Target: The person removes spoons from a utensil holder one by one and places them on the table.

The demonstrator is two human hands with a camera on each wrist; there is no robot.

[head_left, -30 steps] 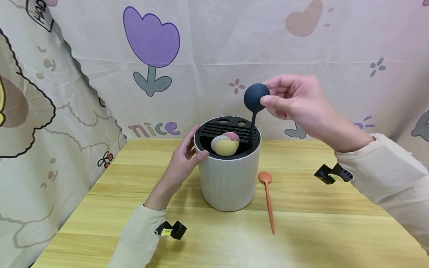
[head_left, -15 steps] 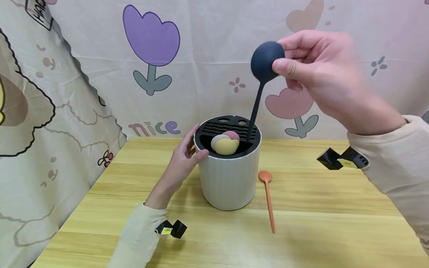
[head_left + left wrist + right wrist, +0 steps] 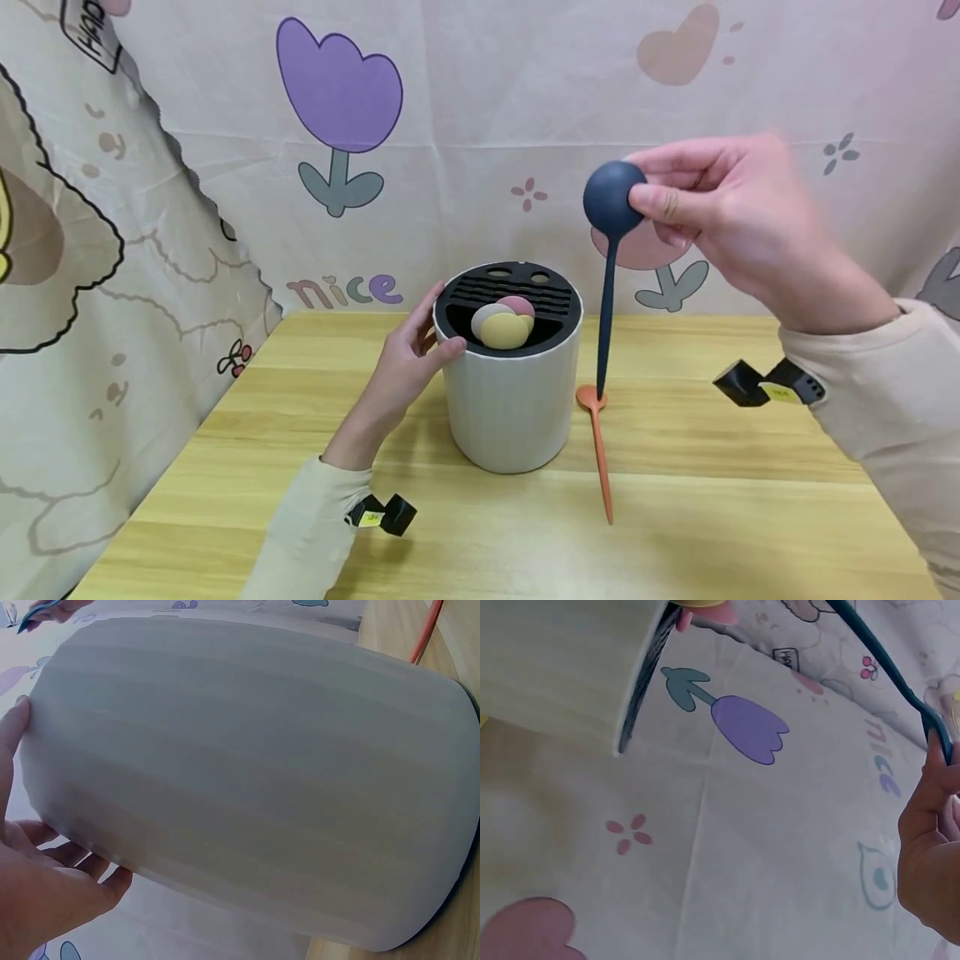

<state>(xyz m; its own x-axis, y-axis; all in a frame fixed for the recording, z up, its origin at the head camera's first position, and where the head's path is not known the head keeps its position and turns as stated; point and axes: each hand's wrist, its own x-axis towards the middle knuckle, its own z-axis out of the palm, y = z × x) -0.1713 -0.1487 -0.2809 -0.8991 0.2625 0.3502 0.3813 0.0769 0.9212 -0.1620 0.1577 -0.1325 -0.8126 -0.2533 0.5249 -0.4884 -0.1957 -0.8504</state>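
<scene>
In the head view a white round utensil holder (image 3: pixel 512 412) with a black slotted lid (image 3: pixel 480 292) stands upright. My left hand (image 3: pixel 401 367) grips its left side, thumb at the front rim; the left wrist view shows the fingers (image 3: pixel 116 889) against the wall. Right of the holder and above the table, my right hand (image 3: pixel 738 221) pinches a dark blue spoon (image 3: pixel 608 283) by its bowl, handle hanging down. In the right wrist view the spoon's handle (image 3: pixel 889 667) is apart from the holder. Yellow, white and pink rounded heads (image 3: pixel 504 330) show in the holder's front opening; their lower parts are hidden.
An orange spoon (image 3: pixel 602 467) lies on the wooden table (image 3: pixel 697 450) right of the holder, its bowl toward the back. Behind the blue spoon's handle tip, the orange bowl is partly covered in the head view. A printed cloth (image 3: pixel 465 100) hangs behind the table.
My right hand has lifted the blue spoon out of the holder's lid, moved right, then come down beside the holder. My left hand and the holder have stayed put.
</scene>
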